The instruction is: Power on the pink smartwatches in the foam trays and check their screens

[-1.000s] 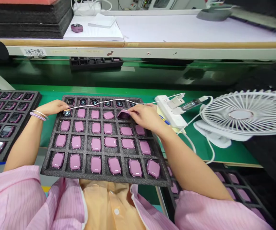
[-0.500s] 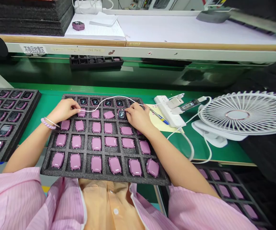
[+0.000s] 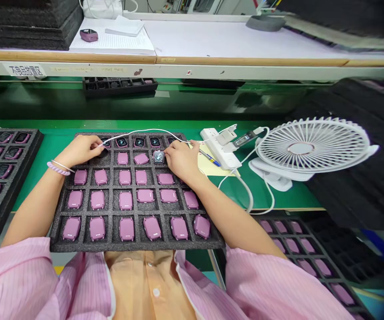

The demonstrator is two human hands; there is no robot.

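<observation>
A black foam tray point(image 3: 138, 246) of purple smartwatches spans the bench edge in front of me. Most lie back side up, such as one purple smartwatch point(image 3: 125, 201); the far row shows dark, lit screens. My left hand point(image 3: 82, 153) is at the tray's far left, fingers pinched on the end of a white cable point(image 3: 152, 130). Something dark under those fingertips is partly hidden, perhaps a watch. Over the second row on the right, my right hand point(image 3: 182, 159) grips the side of a screen-up smartwatch point(image 3: 159, 157). The cable arcs between both hands.
Right of the tray are a white power strip point(image 3: 221, 149), a pen point(image 3: 209, 157) on yellow paper and a white fan point(image 3: 300, 149). Another watch tray point(image 3: 32, 155) lies left; one more point(image 3: 314, 249) is lower right. Above runs a shelf point(image 3: 205, 44) with a notebook.
My left hand has moved slightly away from the second-row watch, whose slot now looks dark. My right hand keeps its watch, whose screen now looks paler. The whole view has shifted.
</observation>
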